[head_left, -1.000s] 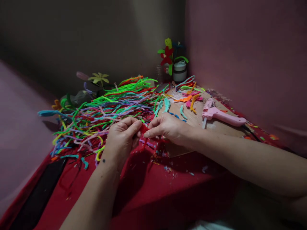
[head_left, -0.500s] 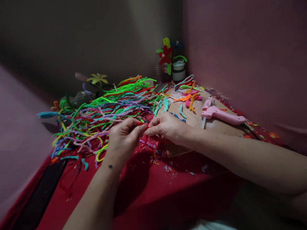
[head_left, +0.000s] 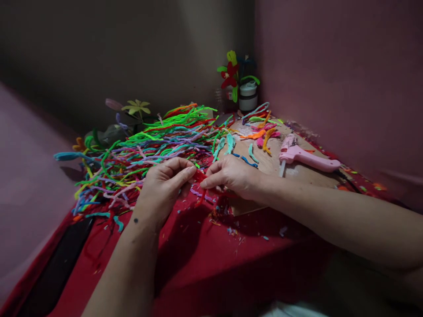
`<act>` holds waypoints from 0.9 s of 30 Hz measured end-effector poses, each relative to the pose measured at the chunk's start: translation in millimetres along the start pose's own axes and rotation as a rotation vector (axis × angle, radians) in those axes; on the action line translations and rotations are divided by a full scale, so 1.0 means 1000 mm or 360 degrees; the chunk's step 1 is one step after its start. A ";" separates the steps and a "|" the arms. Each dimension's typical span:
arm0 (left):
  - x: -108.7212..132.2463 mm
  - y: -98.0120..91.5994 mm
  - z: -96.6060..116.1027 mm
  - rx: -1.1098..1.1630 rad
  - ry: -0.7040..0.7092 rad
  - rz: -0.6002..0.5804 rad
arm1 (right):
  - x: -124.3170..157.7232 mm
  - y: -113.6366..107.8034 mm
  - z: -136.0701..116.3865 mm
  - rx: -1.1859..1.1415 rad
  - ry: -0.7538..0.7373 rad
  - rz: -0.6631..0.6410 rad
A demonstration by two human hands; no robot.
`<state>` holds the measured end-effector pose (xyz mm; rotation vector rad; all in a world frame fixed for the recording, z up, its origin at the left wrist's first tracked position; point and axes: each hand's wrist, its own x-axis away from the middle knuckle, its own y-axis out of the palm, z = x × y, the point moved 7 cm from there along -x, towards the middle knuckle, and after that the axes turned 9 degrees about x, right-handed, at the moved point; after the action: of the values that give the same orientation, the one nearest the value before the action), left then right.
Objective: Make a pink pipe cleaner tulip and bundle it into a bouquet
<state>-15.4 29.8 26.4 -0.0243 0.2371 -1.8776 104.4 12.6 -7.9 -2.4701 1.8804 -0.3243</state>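
Note:
Between my fingertips is a red pipe cleaner (head_left: 199,176), its loose ends hanging below. My left hand (head_left: 167,182) pinches it between thumb and forefinger at the left. From the right, my right hand (head_left: 229,176) grips the same red piece, also in a pinch. Both hands are a short way above the red tablecloth (head_left: 205,246). Just beyond my left hand spreads a big heap of colourful pipe cleaners (head_left: 165,136). How the red piece is bent inside my fingers is hidden.
A pink glue gun (head_left: 307,159) lies on a brown board (head_left: 264,163) beside orange, pink and teal pipe-cleaner pieces. Behind them are a lidded jar (head_left: 247,97) and a red pipe-cleaner flower (head_left: 229,75). A black flat object (head_left: 59,264) lies at the left edge.
My left hand has shifted slightly left, away from my right hand, so more of the red pipe cleaner shows between them. My right hand has stayed nearly in place.

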 end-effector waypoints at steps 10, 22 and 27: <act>0.004 0.010 0.016 -0.0860 0.0523 -0.0072 | -0.002 0.002 -0.002 0.0330 -0.0094 -0.0046; 0.013 0.009 0.024 -0.1060 0.0631 0.0168 | 0.001 0.004 -0.002 0.0097 -0.0097 -0.0081; 0.004 0.002 0.011 -0.0465 0.0278 0.0170 | 0.000 0.003 0.001 -0.0097 -0.0029 -0.0034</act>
<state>-12.8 24.1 36.3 -0.0463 0.6201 -1.7266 101.9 12.1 -8.9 -2.5242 1.8863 -0.2475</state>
